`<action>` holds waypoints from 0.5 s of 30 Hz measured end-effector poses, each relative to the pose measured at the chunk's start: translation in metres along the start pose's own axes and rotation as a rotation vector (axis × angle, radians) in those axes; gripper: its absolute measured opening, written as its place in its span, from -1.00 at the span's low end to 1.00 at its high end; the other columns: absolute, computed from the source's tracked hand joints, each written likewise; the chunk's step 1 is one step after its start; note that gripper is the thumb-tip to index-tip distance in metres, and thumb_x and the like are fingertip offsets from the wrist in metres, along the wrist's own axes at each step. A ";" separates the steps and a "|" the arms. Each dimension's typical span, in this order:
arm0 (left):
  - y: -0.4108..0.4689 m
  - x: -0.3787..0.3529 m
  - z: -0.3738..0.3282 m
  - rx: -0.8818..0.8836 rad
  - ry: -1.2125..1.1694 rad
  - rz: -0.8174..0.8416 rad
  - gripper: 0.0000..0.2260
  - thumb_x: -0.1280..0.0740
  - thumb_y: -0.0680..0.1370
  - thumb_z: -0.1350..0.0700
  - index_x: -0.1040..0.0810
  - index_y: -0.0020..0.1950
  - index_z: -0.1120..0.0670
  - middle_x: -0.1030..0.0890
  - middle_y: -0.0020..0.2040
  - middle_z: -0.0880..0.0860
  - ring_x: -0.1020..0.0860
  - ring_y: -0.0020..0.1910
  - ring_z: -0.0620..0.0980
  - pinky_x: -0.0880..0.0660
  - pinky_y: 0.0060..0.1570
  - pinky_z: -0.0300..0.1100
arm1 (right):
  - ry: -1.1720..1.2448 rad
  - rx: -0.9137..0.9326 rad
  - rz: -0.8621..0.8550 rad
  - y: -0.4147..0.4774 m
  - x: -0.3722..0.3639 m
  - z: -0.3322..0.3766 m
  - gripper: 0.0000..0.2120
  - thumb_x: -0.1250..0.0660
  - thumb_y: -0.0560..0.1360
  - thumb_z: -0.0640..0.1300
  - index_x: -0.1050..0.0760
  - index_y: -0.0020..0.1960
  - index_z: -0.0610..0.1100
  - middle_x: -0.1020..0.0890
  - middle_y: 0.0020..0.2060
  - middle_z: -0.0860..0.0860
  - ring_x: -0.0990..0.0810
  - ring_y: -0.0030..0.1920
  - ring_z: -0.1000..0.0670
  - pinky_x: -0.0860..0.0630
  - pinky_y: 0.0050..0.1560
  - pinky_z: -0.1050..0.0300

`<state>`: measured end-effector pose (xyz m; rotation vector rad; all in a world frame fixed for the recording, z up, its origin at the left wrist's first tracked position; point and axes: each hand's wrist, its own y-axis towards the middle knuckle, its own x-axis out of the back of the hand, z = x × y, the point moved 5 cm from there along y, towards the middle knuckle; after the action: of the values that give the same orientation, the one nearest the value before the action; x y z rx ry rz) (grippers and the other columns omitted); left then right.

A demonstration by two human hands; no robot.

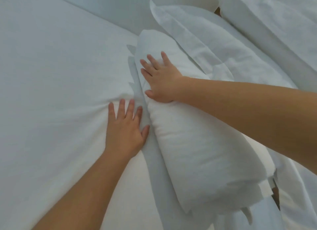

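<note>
The long white pillow (188, 144) lies as a plump roll on the bed, running from under the right hand (161, 82) down toward the person's body. That hand lies flat on its upper part, fingers (149, 62) straight and spread, pressing into the stuffing and gripping nothing, with the thumb resting on the pillow's edge. Just below that thumb, the left hand (127, 127) is pressed palm-down on the sheet (51, 75), fingers straight and slightly fanned, holding nothing. Its thumb touches the fold along the pillow's side, and the cloth puckers around its fingertips. Beyond the right fingertips a second pillow (202, 46) lies flat, touching the first, and farther off to the right sits more white bedding (274, 24).
</note>
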<state>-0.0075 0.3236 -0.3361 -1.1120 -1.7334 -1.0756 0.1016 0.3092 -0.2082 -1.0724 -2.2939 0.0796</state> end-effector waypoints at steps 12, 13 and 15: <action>0.060 -0.001 0.056 0.223 0.225 0.071 -0.27 0.31 0.50 -0.37 0.16 0.59 -0.03 0.17 0.59 0.18 0.24 0.53 0.28 0.27 0.37 0.40 | -0.027 -0.136 0.107 0.057 0.001 0.003 -0.35 0.07 0.63 0.10 0.10 0.59 -0.22 0.08 0.58 -0.18 0.17 0.57 -0.18 0.28 0.47 -0.31; 0.063 -0.001 0.058 0.225 0.226 0.079 -0.27 0.31 0.50 -0.37 0.17 0.59 -0.02 0.18 0.59 0.18 0.25 0.53 0.28 0.28 0.37 0.39 | -0.031 -0.141 0.094 0.061 0.003 0.004 -0.37 0.07 0.63 0.08 0.10 0.59 -0.23 0.08 0.58 -0.18 0.17 0.57 -0.18 0.27 0.48 -0.31; 0.069 -0.002 0.061 0.223 0.220 0.098 -0.25 0.31 0.50 -0.38 0.18 0.59 0.01 0.21 0.58 0.17 0.26 0.53 0.27 0.29 0.38 0.38 | -0.035 -0.155 0.118 0.065 0.003 0.002 -0.37 0.07 0.63 0.06 0.11 0.59 -0.23 0.09 0.58 -0.18 0.17 0.57 -0.18 0.26 0.48 -0.30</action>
<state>0.0478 0.3976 -0.3413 -0.8947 -1.5648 -0.8849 0.1437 0.3556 -0.2273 -1.2942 -2.2966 -0.0334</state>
